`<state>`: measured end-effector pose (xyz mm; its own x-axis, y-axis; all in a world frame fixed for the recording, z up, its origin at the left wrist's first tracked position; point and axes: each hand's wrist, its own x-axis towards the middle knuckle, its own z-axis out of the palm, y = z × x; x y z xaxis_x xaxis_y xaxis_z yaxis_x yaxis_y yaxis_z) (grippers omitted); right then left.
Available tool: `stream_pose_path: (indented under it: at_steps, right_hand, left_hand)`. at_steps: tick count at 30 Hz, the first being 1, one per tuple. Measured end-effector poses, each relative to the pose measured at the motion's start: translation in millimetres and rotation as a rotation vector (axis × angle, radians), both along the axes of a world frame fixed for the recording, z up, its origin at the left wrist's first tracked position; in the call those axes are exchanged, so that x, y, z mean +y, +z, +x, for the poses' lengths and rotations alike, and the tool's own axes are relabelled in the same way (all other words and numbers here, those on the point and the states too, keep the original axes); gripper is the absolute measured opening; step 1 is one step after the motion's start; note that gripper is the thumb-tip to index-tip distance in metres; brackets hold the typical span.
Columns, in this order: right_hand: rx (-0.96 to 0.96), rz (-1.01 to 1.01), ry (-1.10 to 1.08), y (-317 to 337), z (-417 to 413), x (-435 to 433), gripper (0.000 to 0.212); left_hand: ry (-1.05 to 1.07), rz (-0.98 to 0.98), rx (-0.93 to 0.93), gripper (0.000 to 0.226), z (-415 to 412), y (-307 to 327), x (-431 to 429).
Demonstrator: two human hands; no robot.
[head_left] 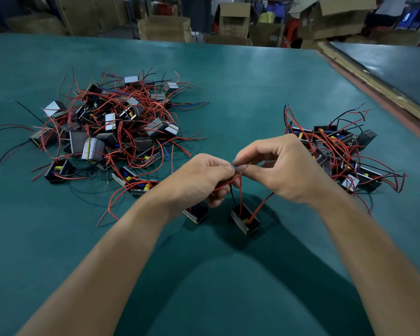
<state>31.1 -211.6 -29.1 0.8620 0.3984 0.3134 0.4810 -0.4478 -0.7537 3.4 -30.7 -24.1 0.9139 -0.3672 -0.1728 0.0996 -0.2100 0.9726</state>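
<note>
Fingers (228, 169) of the left hand (201, 180) and right hand (284, 170) pinch the wire ends (239, 177) together above a green table (252, 93). At left lies a large pile of transformers (107, 132) tangled in red leads, and at right a smaller pile (337, 154). Below the hands sit the left transformer (195, 212) and the right transformer (245, 220), their leads rising to the pinch. A good twist likely needs both stripped tips held level and rolled tightly, without tugging either unit.

Matt green table (252, 93); red plastic-sheathed wires (240, 197); dull grey metal transformer (245, 220); brown cardboard boxes (164, 27).
</note>
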Motion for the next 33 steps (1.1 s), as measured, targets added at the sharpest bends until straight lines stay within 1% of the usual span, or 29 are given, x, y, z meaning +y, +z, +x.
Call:
stream_pose_path:
  at_steps: [4,7,9,12,18,23,26,28,30,33]
  right_hand:
    - [-0.007,0.023,0.019,2.3,-0.9,-0.2,0.015]
    - [0.01,0.025,0.034,3.3,-1.8,-1.3,0.012]
    - [0.024,0.0,0.047,3.3,-1.6,-2.9,0.01]
    - [0.017,-0.037,0.056,3.0,-1.0,-3.9,0.016]
    - [-0.023,-0.094,0.03,2.2,-0.7,-3.0,0.012]
    - [-0.013,-0.202,0.002,2.6,-0.9,-2.0,0.021]
    - [0.014,-0.227,-0.017,2.8,0.4,-1.4,0.023]
    - [0.024,-0.214,0.0,3.0,0.0,-1.4,0.022]
    - [0.02,-0.181,0.018,3.1,-0.8,-1.5,0.016]
    - [0.019,-0.086,0.045,2.8,-2.2,-1.5,0.006]
  left_hand:
    - [0.009,0.02,-0.026,0.034,0.9,-1.1,0.4]
    - [0.025,0.026,-0.057,0.033,1.3,-2.3,1.1]
    - [0.022,0.022,-0.054,0.035,1.2,-3.0,1.2]
    - [0.014,0.012,-0.038,0.036,1.5,-3.2,1.1]
    - [0.007,0.009,-0.037,0.034,2.4,-3.0,0.7]
    - [0.012,0.019,-0.054,0.033,0.8,-2.9,-0.6]
    - [0.02,0.016,-0.06,0.034,1.7,-2.7,-1.0]
    - [0.026,0.015,-0.054,0.036,2.7,-2.8,-0.1]
    - [0.031,0.013,-0.043,0.037,3.0,-3.2,0.8]
    - [0.043,0.005,-0.029,0.037,2.6,-3.8,0.8]
